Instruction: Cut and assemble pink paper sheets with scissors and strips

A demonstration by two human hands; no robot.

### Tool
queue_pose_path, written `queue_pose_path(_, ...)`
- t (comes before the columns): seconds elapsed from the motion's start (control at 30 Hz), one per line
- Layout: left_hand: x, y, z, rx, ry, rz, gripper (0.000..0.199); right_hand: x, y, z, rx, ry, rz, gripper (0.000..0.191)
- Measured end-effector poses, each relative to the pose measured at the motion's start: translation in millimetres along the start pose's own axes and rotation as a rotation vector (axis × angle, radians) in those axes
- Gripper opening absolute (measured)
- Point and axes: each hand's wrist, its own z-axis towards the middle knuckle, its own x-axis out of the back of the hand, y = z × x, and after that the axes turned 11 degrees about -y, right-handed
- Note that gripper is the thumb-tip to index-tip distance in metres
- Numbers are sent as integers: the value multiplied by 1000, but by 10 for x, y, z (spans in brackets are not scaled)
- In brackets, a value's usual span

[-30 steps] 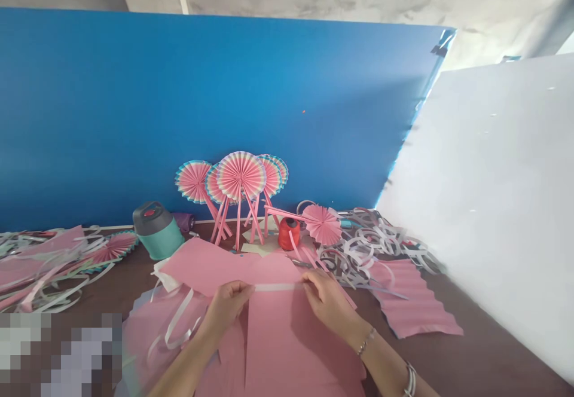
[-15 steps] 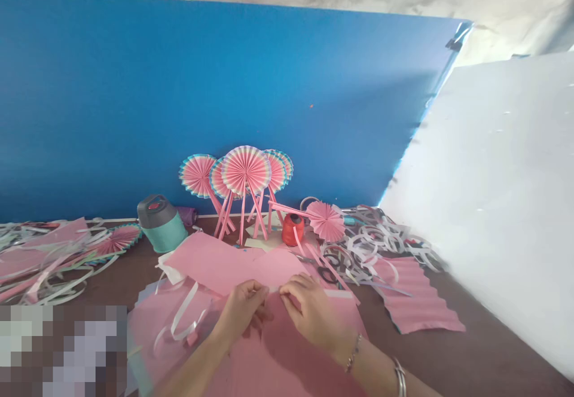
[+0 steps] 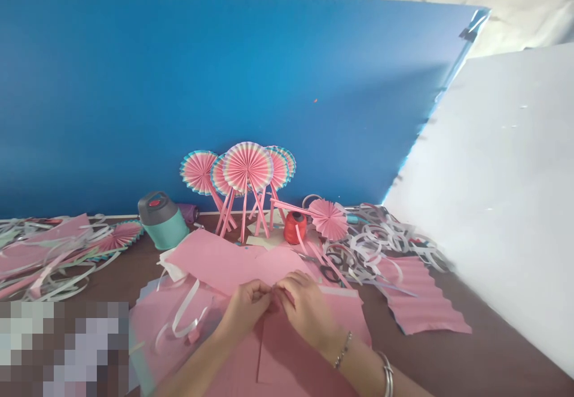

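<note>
A pink paper sheet [image 3: 309,358] lies in front of me, with a white strip [image 3: 338,292] along its far edge on the right. My left hand [image 3: 249,307] is closed in a pinch at that far edge. Close against it, my right hand [image 3: 305,308] pinches the same edge, its fingertips meeting the left ones. The fingers hide the exact spot they grip. Under and beyond the hands spread more pink sheets [image 3: 215,259]. To the left, a curled white strip [image 3: 185,308] rests on pink paper.
Pink folded-paper fans [image 3: 248,167] stand against the blue panel [image 3: 134,86]. Behind the sheets are a teal-and-grey container [image 3: 164,220], a red spool [image 3: 295,228] and scissors [image 3: 329,273]. Tangled white strips [image 3: 381,235] and a pleated pink sheet [image 3: 426,295] lie right.
My two hands have come together, closing the small gap between their fingertips at the paper's edge. The view has shifted slightly.
</note>
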Motion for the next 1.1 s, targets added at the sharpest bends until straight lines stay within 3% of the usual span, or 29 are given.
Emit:
queue_pose_path(0.17,-18,-50,-20,-62,-18,10,7,-1,-2,13,17,-20,-51,16)
queue_pose_path(0.67,-8,-73,-40,-90,-26,81,9,44,16,39,59,-41,21,19)
queue_pose_path(1.1,-50,42,-68,-58,-5,108,14,-11,49,49,20,36,136,14)
